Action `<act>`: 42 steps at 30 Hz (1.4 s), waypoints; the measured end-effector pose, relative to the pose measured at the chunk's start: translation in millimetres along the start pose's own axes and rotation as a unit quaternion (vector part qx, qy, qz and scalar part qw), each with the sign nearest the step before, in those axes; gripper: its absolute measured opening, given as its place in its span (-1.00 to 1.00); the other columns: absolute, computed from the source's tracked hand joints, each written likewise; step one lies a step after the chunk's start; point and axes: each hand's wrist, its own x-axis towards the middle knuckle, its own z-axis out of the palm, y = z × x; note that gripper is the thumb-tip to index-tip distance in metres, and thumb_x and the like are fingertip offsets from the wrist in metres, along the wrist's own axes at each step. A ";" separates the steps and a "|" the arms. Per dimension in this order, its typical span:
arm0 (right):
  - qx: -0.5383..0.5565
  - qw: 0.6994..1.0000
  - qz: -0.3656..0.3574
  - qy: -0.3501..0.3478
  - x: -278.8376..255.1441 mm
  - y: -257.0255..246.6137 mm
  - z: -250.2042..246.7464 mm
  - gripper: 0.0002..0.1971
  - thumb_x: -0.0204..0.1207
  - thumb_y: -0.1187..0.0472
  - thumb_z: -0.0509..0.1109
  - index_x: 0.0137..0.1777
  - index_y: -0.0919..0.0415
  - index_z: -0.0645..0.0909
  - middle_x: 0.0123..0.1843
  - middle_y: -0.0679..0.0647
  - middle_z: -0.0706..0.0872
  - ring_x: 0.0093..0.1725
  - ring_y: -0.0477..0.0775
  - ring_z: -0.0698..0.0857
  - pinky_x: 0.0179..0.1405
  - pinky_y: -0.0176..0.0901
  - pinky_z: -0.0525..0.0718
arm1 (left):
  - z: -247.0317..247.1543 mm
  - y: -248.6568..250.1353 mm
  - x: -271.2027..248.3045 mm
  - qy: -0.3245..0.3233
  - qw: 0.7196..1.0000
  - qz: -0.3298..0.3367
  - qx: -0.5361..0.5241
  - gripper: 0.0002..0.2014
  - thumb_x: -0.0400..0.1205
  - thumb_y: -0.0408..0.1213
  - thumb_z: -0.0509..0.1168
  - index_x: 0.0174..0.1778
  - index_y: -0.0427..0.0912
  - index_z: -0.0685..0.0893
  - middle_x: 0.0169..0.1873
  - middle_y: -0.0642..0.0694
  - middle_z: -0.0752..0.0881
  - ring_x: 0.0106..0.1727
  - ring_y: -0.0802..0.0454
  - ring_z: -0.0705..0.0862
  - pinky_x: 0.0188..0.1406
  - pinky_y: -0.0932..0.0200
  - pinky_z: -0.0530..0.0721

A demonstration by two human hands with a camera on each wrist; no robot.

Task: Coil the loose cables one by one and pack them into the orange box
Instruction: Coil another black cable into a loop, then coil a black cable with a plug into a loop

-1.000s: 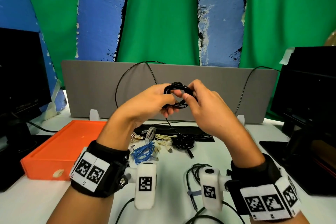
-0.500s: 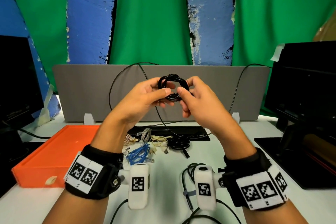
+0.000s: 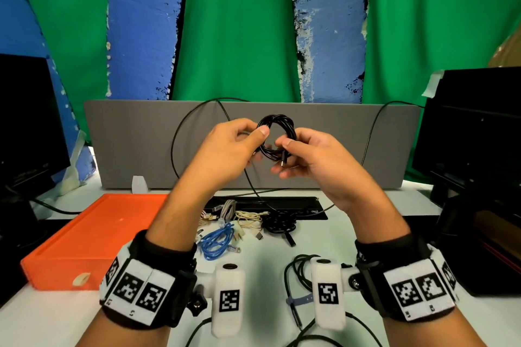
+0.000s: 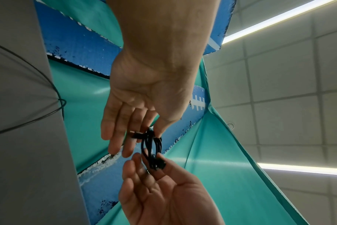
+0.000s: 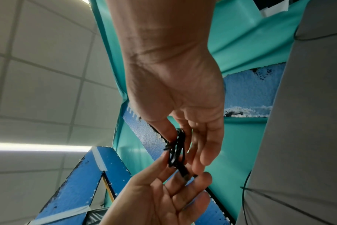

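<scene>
- Nearest to us, on the white table [image 3: 262, 284], lies a thin dark cable with a blue strap [image 3: 298, 287], between our two wrists and not yet coiled.
- A little farther, in the middle of the table, we see a pile of loose cables: a blue cable [image 3: 218, 242], a cream cable [image 3: 249, 218], a grey cable [image 3: 227, 207] and a bundled black cable [image 3: 280, 224], close together and partly touching.
- To the left of this pile stands the flat orange plastic box [image 3: 93, 236]; we see no cable inside it.
- Above the pile, in the air, we hold a small coil of thin black cable [image 3: 277, 135] between both hands.
- Our left hand [image 3: 228, 149] pinches the left side of the coil with thumb and fingers; our right hand [image 3: 313, 158] pinches the right side, where the free plug end [image 3: 284, 161] hangs down.
- We judge this coil is light, soft and springy, so the loops may open if we let go; it is better to grip across all loops together and keep the plug end tucked in.
- Farthest stands a grey panel [image 3: 135, 144], over which thin black wires run.
</scene>
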 end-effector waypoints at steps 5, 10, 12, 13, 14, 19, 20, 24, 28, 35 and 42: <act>0.015 1.000 -0.009 0.015 3.9 5.1 -0.7 -0.84 0.71 0.24 0.36 0.13 0.32 0.69 -0.16 0.14 0.84 -0.09 0.22 0.86 -0.15 -0.16 0.80 | -0.7 -5.1 4.5 0.025 0.999 0.039 -0.007 -0.79 0.65 -0.17 0.41 0.19 0.05 0.72 -0.11 -0.04 0.84 -0.02 0.02 0.82 0.06 -0.10 0.79; 0.028 0.999 -0.021 0.039 6.8 7.5 -5.9 -0.83 0.70 0.29 0.36 0.18 0.36 0.69 -0.08 0.20 0.86 -0.02 0.24 0.87 -0.13 -0.16 0.81 | 5.3 -10.3 6.8 0.008 0.999 0.015 -0.031 -0.83 0.69 -0.18 0.35 0.19 -0.03 0.72 -0.12 -0.06 0.85 -0.09 -0.05 0.83 0.00 -0.09 0.82; 0.027 0.998 -0.019 0.048 8.7 9.6 -8.1 -0.86 0.70 0.31 0.36 0.17 0.31 0.70 -0.10 0.19 0.87 -0.03 0.24 0.87 -0.05 -0.09 0.84 | 4.2 -12.9 8.1 -0.007 0.999 -0.001 -0.040 -0.82 0.74 -0.15 0.27 0.20 -0.01 0.71 -0.07 -0.06 0.85 -0.09 -0.03 0.84 0.05 -0.08 0.81; 0.029 0.998 -0.018 0.053 9.7 10.5 -8.9 -0.87 0.70 0.31 0.35 0.14 0.28 0.71 -0.10 0.17 0.86 -0.03 0.23 0.87 -0.05 -0.08 0.84 | 3.3 -13.2 8.2 -0.018 0.998 -0.012 -0.050 -0.81 0.76 -0.14 0.23 0.21 0.00 0.71 -0.04 -0.05 0.84 -0.08 -0.02 0.84 0.08 -0.09 0.80; 0.033 0.998 -0.018 0.057 10.3 11.4 -9.5 -0.88 0.70 0.32 0.35 0.12 0.26 0.72 -0.11 0.16 0.86 -0.03 0.23 0.87 -0.09 -0.11 0.83 | 2.0 -13.6 8.2 -0.029 0.998 -0.020 -0.059 -0.80 0.77 -0.13 0.21 0.21 0.00 0.71 -0.02 -0.05 0.84 -0.07 -0.01 0.85 0.11 -0.09 0.79; 0.044 0.998 -0.012 0.043 10.4 12.5 -10.5 -0.89 0.68 0.31 0.38 0.07 0.24 0.74 -0.10 0.15 0.83 -0.06 0.14 0.87 -0.17 -0.24 0.78 | 2.9 -16.4 9.0 -0.041 0.997 -0.007 -0.061 -0.87 0.70 -0.23 0.35 0.14 0.00 0.69 -0.08 -0.22 0.84 -0.09 -0.11 0.85 0.03 -0.09 0.81; 0.042 0.998 -0.009 0.034 10.0 12.3 -11.4 -0.89 0.68 0.32 0.37 0.09 0.25 0.74 -0.08 0.16 0.83 -0.05 0.15 0.87 -0.15 -0.24 0.78 | 3.6 -16.9 9.2 -0.042 0.997 -0.010 -0.060 -0.88 0.70 -0.24 0.35 0.13 0.00 0.69 -0.10 -0.20 0.84 -0.11 -0.10 0.85 0.01 -0.08 0.81; 0.039 0.998 0.004 0.045 10.3 13.6 -26.4 -0.81 0.67 0.34 0.38 0.25 0.27 0.68 -0.05 0.19 0.86 -0.04 0.22 0.88 -0.16 -0.20 0.82 | 3.9 -19.5 7.0 -0.047 0.998 -0.041 -0.013 -0.81 0.75 -0.10 0.24 0.20 -0.03 0.68 -0.08 -0.02 0.84 -0.11 0.01 0.84 -0.05 0.03 0.78; -0.030 0.994 0.064 0.080 21.2 34.3 -56.4 -0.78 0.66 0.33 0.41 0.26 0.18 0.60 -0.08 0.20 0.88 -0.17 0.19 0.89 -0.32 -0.22 0.79 | 18.5 -32.0 1.0 -0.154 0.975 -0.067 0.148 -0.72 0.73 0.04 0.22 0.11 -0.05 0.72 -0.09 0.04 0.82 -0.06 0.00 0.80 0.09 -0.06 0.75; -0.194 0.944 0.266 -0.011 43.1 118.8 -102.5 -0.80 0.66 0.40 0.38 0.25 0.34 0.54 -0.22 0.33 0.84 -0.24 0.24 0.87 -0.32 -0.14 0.83 | 89.7 -57.6 -52.1 -0.571 0.733 -0.047 0.366 -0.40 0.60 0.24 0.32 0.55 0.14 0.50 0.50 0.07 0.54 0.47 -0.04 0.49 0.40 0.02 0.48; -0.262 0.890 0.364 -0.084 55.6 152.7 -116.0 -0.77 0.68 0.40 0.37 0.30 0.31 0.56 -0.13 0.34 0.86 -0.09 0.24 0.88 -0.09 -0.09 0.83 | 98.3 -61.1 -64.1 -0.607 0.692 -0.023 0.391 -0.32 0.58 0.08 0.43 0.63 0.07 0.41 0.58 0.01 0.45 0.52 -0.09 0.42 0.16 0.14 0.36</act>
